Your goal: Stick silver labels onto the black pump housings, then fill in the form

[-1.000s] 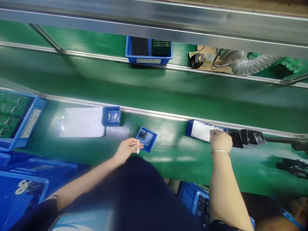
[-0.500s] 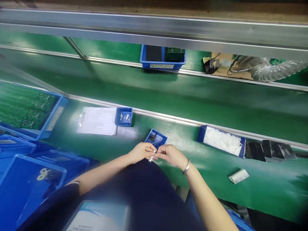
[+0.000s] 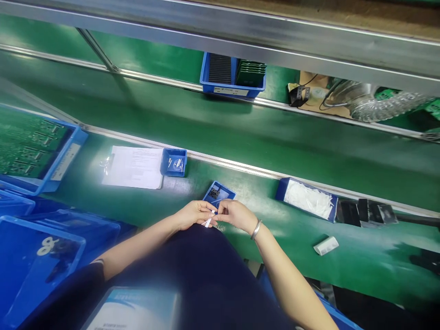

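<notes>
My left hand (image 3: 191,215) and my right hand (image 3: 237,214) meet at the bench's front edge, fingers pinched together. Between them is a small white strip (image 3: 208,222), gripped by my left fingers. My right fingertips press at its upper end; whether they hold a part of it is too small to tell. Just beyond the hands sits a small blue tray (image 3: 225,192) with a black part (image 3: 215,193) and a thin pale ring or wire in it. Several tiny pieces (image 3: 221,227) lie beside my right fingers.
Papers (image 3: 134,167) and a blue bin (image 3: 174,162) lie left of centre. A box of white strips (image 3: 307,199), black pouches (image 3: 364,212) and a white roll (image 3: 326,246) are on the right. Circuit boards fill a left crate (image 3: 65,160). A metal beam (image 3: 220,34) crosses above.
The view has shifted, so the bench items sit somewhat further left. Both hands stay together at the white strip, which now shows more plainly between the fingers.
</notes>
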`<state>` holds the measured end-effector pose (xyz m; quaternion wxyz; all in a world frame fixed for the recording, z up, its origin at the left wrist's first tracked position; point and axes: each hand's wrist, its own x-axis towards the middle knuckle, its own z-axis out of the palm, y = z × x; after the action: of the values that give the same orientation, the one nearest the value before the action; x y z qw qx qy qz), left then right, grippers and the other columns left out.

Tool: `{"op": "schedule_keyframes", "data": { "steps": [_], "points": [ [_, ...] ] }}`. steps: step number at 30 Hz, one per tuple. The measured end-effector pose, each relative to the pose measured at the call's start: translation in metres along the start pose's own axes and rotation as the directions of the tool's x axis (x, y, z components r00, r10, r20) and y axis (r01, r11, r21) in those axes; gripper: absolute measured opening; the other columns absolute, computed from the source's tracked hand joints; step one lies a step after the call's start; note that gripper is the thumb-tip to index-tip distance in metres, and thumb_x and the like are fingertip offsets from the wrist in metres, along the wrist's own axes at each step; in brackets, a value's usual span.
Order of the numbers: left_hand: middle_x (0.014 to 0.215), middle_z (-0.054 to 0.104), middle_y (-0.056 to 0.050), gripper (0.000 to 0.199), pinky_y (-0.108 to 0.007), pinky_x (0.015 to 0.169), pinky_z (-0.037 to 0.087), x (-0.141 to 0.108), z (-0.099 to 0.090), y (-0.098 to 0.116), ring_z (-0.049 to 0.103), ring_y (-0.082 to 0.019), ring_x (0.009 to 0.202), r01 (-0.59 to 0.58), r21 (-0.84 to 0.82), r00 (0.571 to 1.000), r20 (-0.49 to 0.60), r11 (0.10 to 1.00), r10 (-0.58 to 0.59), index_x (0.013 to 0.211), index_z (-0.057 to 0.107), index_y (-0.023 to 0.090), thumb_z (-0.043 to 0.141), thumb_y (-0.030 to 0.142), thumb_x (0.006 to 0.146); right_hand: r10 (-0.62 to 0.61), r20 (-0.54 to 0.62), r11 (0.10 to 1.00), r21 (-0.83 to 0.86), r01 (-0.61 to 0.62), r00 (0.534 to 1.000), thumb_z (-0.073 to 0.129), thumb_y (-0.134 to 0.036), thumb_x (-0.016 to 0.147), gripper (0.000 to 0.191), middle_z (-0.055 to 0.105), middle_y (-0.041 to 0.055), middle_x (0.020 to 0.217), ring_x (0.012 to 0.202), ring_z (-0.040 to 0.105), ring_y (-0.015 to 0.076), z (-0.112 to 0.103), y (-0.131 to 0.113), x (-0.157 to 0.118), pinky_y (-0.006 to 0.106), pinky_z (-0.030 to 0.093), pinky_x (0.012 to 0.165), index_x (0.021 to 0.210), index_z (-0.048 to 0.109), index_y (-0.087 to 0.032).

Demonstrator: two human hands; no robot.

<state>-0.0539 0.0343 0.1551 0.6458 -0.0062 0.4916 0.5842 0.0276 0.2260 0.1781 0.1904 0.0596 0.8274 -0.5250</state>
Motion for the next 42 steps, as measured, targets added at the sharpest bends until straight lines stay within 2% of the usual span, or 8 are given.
{"op": "schedule_keyframes", "data": {
  "steps": [6, 10, 16, 21, 25, 31, 35, 42],
  "points": [
    [0.094, 0.072, -0.012, 0.05, -0.033, 0.074, 0.056, -0.002, -0.001, 0.002, 0.072, -0.024, 0.083, 0.013, -0.021, 1.0, -0.014, 1.0, -0.013, 0.103, 0.068, 0.013, 0.087, 0.034, 0.062, 0.093, -0.089, 0.985, 0.156, -0.078, 0.992, 0.062, -0.049, 0.086, 0.032, 0.061, 0.0007, 0.07, 0.062, 0.053, 0.0152, 0.004, 0.012, -0.023, 0.027, 0.041, 0.058, 0.076, 0.061, -0.02],
    [0.093, 0.072, -0.011, 0.049, -0.032, 0.075, 0.056, -0.003, 0.0, 0.005, 0.071, -0.021, 0.08, 0.013, -0.027, 0.999, -0.039, 1.0, -0.014, 0.103, 0.068, 0.013, 0.087, 0.034, 0.062, 0.137, -0.069, 0.957, 0.266, -0.115, 0.988, 0.062, -0.051, 0.086, 0.032, 0.063, 0.0009, 0.071, 0.061, 0.055, 0.0149, 0.016, 0.016, -0.032, 0.027, 0.043, 0.058, 0.079, 0.061, -0.019],
    [0.085, 0.072, -0.008, 0.046, -0.03, 0.071, 0.055, -0.003, 0.0, 0.002, 0.069, -0.018, 0.073, -0.017, -0.014, 0.998, -0.066, 1.0, 0.016, 0.097, 0.069, 0.013, 0.087, 0.035, 0.061, 0.186, -0.096, 0.898, 0.419, -0.13, 0.978, 0.064, -0.054, 0.083, 0.035, 0.064, 0.0005, 0.07, 0.062, 0.056, 0.0146, 0.044, 0.01, -0.022, 0.027, 0.045, 0.06, 0.078, 0.059, -0.019],
    [0.085, 0.072, -0.008, 0.048, -0.032, 0.071, 0.055, -0.003, -0.003, -0.002, 0.069, -0.018, 0.071, -0.059, -0.025, 0.993, -0.102, 0.998, 0.056, 0.099, 0.07, 0.012, 0.087, 0.035, 0.06, 0.222, -0.105, 0.858, 0.493, -0.143, 0.969, 0.064, -0.054, 0.083, 0.036, 0.062, -0.0006, 0.068, 0.058, 0.054, 0.0129, 0.049, 0.012, -0.017, 0.025, 0.044, 0.056, 0.081, 0.059, -0.019],
    [0.093, 0.071, -0.009, 0.049, -0.036, 0.083, 0.055, 0.002, 0.0, 0.0, 0.069, -0.019, 0.082, -0.14, -0.06, 0.974, -0.187, 0.988, 0.126, 0.103, 0.068, 0.013, 0.086, 0.034, 0.063, 0.259, -0.089, 0.828, 0.534, -0.174, 0.962, 0.057, -0.055, 0.088, 0.037, 0.063, 0.0, 0.066, 0.052, 0.053, 0.0112, 0.049, 0.012, -0.019, 0.025, 0.042, 0.053, 0.083, 0.062, -0.018],
    [0.09, 0.071, -0.007, 0.045, -0.035, 0.083, 0.054, 0.007, 0.014, 0.008, 0.07, -0.021, 0.087, -0.326, -0.017, 0.897, -0.32, 0.945, 0.303, 0.11, 0.065, 0.015, 0.079, 0.031, 0.07, 0.241, -0.001, 0.78, 0.596, -0.192, 0.971, 0.063, -0.051, 0.085, 0.036, 0.071, 0.0041, 0.074, 0.052, 0.052, 0.0104, 0.059, 0.002, -0.011, 0.023, 0.035, 0.048, 0.093, 0.07, -0.017],
    [0.092, 0.072, -0.01, 0.035, -0.034, 0.081, 0.055, 0.005, 0.018, 0.01, 0.07, -0.023, 0.089, -0.35, 0.048, 0.881, -0.323, 0.936, 0.346, 0.103, 0.068, 0.013, 0.076, 0.027, 0.073, 0.266, -0.015, 0.742, 0.641, -0.195, 0.964, 0.065, -0.052, 0.082, 0.038, 0.07, 0.0044, 0.066, 0.047, 0.049, 0.0094, 0.063, -0.006, -0.005, 0.022, 0.031, 0.045, 0.082, 0.071, -0.015],
    [0.093, 0.073, -0.01, 0.033, -0.035, 0.079, 0.056, -0.002, 0.012, 0.004, 0.071, -0.025, 0.091, -0.348, 0.116, 0.887, -0.281, 0.93, 0.367, 0.104, 0.069, 0.013, 0.074, 0.029, 0.075, 0.275, -0.025, 0.707, 0.683, -0.185, 0.961, 0.063, -0.055, 0.083, 0.043, 0.071, 0.0078, 0.066, 0.052, 0.056, 0.0124, 0.06, -0.016, -0.012, 0.024, 0.035, 0.048, 0.079, 0.073, -0.014]
  ]
}}
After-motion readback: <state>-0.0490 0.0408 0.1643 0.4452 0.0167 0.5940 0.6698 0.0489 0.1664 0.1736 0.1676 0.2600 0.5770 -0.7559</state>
